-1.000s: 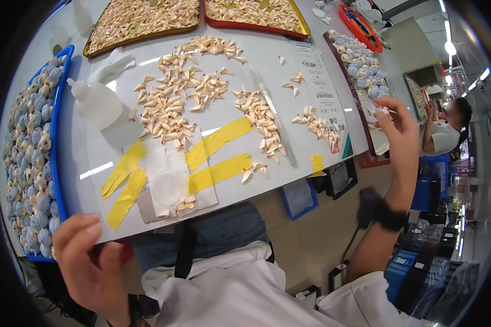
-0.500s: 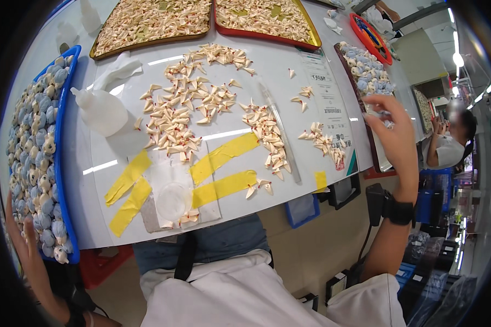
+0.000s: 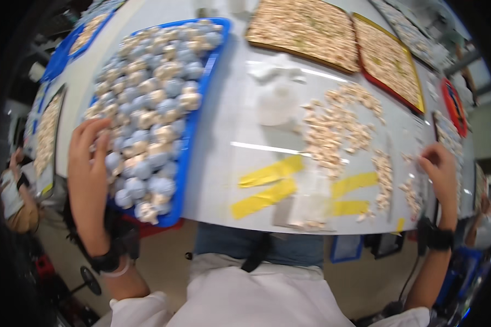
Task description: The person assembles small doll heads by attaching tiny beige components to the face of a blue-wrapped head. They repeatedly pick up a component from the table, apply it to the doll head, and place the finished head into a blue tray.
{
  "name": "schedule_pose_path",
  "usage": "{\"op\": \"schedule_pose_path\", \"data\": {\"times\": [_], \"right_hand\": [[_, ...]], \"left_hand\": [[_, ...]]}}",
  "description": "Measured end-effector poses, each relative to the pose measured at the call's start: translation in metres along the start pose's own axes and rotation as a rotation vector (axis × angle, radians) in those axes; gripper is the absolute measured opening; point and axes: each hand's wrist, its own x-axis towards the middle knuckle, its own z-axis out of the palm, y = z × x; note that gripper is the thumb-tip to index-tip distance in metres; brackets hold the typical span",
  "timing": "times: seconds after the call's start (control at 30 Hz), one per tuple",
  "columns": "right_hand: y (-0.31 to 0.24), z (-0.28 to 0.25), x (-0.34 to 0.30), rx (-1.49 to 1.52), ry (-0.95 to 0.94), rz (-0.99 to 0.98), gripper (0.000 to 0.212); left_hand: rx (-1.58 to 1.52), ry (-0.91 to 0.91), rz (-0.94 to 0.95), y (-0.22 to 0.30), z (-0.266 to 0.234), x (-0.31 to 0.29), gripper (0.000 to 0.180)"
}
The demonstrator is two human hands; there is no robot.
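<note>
My left hand (image 3: 88, 169) reaches over the left side of a blue tray (image 3: 186, 180). Its thumb and fingers are apart, the tips beside small round animal-head pieces (image 3: 147, 133) in pale blue and cream. I see nothing held in it. My right hand (image 3: 442, 166) hovers over the table's right end, fingers curved and the tips slightly apart, with nothing visible between them. Nearest to it lies a small group of cream pointed pieces (image 3: 410, 196). A larger heap of cream pointed pieces (image 3: 333, 131) spreads across the table's middle. The view is blurred.
Two shallow trays (image 3: 303, 52) (image 3: 393, 71) of cream pieces stand at the back. A translucent bottle (image 3: 278, 104) is right of the blue tray. Yellow tape strips (image 3: 264, 195) stick to the table near the front edge. A red round basket (image 3: 454, 106) sits far right.
The view has swung left, bringing the blue tray nearer the centre. My left hand has come up to the tray's pieces. My right hand stays raised at the right, its fingers still curved.
</note>
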Motion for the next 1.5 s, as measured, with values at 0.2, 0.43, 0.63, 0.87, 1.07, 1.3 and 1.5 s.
{"op": "schedule_pose_path", "data": {"times": [0.2, 0.43, 0.63, 0.87, 1.07, 1.3, 1.5], "right_hand": [[-0.028, -0.012, -0.03, 0.416, 0.075, 0.199, 0.01], [-0.042, -0.005, -0.068, 0.564, 0.205, 0.133, 0.02], [-0.036, -0.008, -0.079, 0.473, 0.278, 0.183, 0.015], [-0.118, 0.021, -0.064, 0.626, 0.255, 0.071, 0.008], [-0.156, 0.049, -0.053, 0.559, 0.016, -0.081, 0.009], [-0.184, 0.067, -0.037, 0.163, -0.086, -0.387, 0.017], [-0.193, 0.07, -0.034, 0.085, -0.058, -0.451, 0.018]], "left_hand": [[-0.173, -0.004, -0.05, -0.004, -0.006, 0.006, 0.018], [-0.612, -0.095, -0.105, -0.02, -0.012, 0.002, 0.013], [-0.626, 0.144, -0.037, -0.01, -0.019, -0.012, 0.02], [-1.105, -0.143, -0.018, 0.046, -0.005, -0.075, 0.046], [-1.476, -0.421, 0.146, 0.089, 0.036, -0.092, 0.035], [-1.699, -0.502, 0.069, 0.104, 0.057, -0.099, 0.041], [-1.637, -0.482, 0.09, 0.105, 0.062, -0.094, 0.046]]}}
